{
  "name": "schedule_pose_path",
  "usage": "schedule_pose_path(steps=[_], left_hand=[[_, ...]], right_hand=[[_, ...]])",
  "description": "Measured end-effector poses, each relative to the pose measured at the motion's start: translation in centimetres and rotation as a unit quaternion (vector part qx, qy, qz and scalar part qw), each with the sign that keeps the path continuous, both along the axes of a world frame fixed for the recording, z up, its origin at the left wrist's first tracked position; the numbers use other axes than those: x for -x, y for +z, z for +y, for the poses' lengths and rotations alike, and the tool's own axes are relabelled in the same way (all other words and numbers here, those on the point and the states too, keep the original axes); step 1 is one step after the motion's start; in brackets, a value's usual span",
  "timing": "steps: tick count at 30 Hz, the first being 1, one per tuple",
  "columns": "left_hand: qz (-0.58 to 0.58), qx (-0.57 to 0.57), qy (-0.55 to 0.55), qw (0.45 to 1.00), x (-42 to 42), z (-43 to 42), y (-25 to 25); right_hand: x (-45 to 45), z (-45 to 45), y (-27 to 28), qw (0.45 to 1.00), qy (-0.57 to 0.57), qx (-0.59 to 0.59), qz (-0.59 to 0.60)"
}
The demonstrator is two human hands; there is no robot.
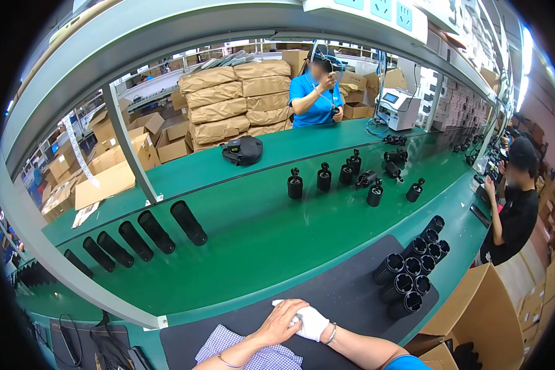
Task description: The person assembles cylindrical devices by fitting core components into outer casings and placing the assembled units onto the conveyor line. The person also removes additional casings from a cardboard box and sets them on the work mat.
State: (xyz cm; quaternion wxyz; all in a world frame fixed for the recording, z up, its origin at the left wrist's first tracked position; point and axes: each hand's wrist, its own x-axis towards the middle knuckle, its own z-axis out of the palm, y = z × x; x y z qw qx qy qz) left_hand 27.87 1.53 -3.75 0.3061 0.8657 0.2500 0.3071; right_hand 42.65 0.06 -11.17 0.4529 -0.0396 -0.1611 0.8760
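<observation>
My left hand is bare and lies across my right hand, its fingers closed over the white glove. My right hand wears this white glove, and most of its fingers are hidden under the left. A bit of white shows past the left hand's fingers. Both hands rest over a dark grey mat. Beneath my left forearm lies a blue-and-white checked cloth. To the right of my hands, several black cylindrical housings stand grouped on the mat.
On the green belt stand black tubes at left and black parts with brackets farther off. A cardboard box is at lower right. A co-worker in blue faces me; another in black is at right. A metal post rises at left.
</observation>
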Motion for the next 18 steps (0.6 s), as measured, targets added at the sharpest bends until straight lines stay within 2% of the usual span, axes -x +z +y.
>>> schedule_pose_path(steps=[3,7,12,18], left_hand=[[-0.002,-0.001,0.0,1.0,0.1,0.0,0.0],[-0.019,-0.053,-0.005,0.998,0.2,0.1,-0.3],[-0.021,-0.024,-0.005,0.999,0.3,0.3,-0.9],[-0.026,-0.034,-0.006,0.999,0.2,0.3,-0.7]], right_hand=[[-0.1,-0.1,0.3,1.0,-0.001,-0.02,-0.003],[-0.1,-0.1,-0.7,0.999,0.006,0.047,0.002],[-0.5,-0.1,-0.4,0.995,0.011,0.097,-0.002],[-0.5,0.3,-2.1,0.999,0.011,0.042,-0.005]])
